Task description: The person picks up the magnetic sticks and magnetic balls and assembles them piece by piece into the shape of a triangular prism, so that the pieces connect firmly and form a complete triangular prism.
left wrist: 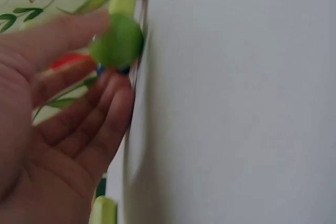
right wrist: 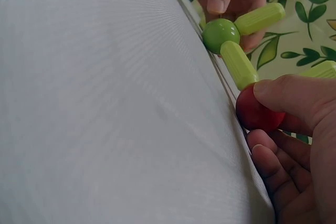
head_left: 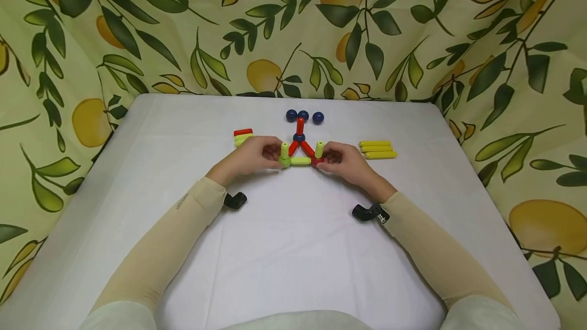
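Note:
A triangle of toy sticks and balls lies on the white table (head_left: 293,248). Its corners are a green ball (right wrist: 220,36), a red ball (right wrist: 257,109) and a blue ball (head_left: 299,138). A light-green stick (head_left: 300,160) links the front two; red sticks (head_left: 308,148) run back to the blue one. Light-green sticks (head_left: 319,149) stand up from the green and red balls, and a red stick (head_left: 300,126) from the blue. My left hand (head_left: 257,156) holds the green ball between thumb and fingers. At the red ball, my right hand (head_left: 345,161) pinches with thumb and fingers.
Behind the triangle sit loose blue balls (head_left: 318,117). Yellow sticks (head_left: 378,149) lie to the right. A loose red stick (head_left: 243,132) and light-green sticks (head_left: 242,139) are partly behind my left hand. A patterned curtain (head_left: 293,29) hangs past the table's back edge.

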A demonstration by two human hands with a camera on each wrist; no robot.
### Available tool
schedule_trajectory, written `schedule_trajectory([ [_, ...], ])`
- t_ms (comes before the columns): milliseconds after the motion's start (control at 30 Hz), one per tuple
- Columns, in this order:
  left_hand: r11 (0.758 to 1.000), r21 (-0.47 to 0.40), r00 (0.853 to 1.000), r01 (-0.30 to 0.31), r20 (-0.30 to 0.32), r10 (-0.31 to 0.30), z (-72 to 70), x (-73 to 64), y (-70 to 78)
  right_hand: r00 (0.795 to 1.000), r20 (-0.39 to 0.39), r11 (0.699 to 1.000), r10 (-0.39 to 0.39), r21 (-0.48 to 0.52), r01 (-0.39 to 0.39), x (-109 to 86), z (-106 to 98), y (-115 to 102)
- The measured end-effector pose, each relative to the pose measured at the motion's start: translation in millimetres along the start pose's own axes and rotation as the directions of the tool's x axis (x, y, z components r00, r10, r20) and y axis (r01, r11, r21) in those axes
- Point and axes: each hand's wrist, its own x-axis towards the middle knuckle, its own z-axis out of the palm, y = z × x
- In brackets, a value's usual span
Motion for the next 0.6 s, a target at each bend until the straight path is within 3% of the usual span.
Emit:
schedule_trajectory([
  [267,0.992,-0.093,0.993,-0.085,-0.084,0.077,13.5,-4.9,-19.6,1.000,-0.001,1.000,0.016,-0.006,-0.016,-0.8,0.3,-2.7],
  [600,0.989,-0.053,0.982,-0.135,-0.143,0.126,21.0,-9.2,-28.8,1.000,-0.009,1.000,0.024,0.006,-0.024,0.8,2.7,-3.8],
])
